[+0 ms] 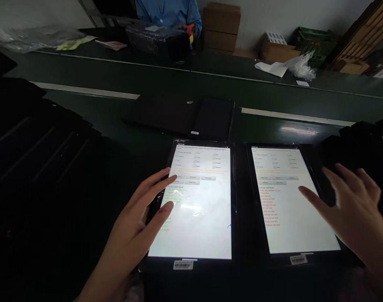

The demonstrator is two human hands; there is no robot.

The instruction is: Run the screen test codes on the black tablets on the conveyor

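Note:
Two lit tablets lie side by side on the dark bench in front of me. The left tablet [199, 201] shows a checklist with green text lines. The right tablet [293, 197] shows the same layout with red text lines. My left hand [138, 222] rests at the left tablet's left edge, fingers stretched out, thumb and forefinger on the screen. My right hand [351, 205] hovers over the right tablet's right edge, fingers spread and slightly blurred, holding nothing.
A dark tablet [212, 119] lies switched off behind the lit ones. Black trays [37, 142] are stacked at the left. A person in a blue coat [169, 12] works across the conveyor belt [116, 75]. Cardboard boxes [221, 27] and plastic wrap [300, 65] sit at the back.

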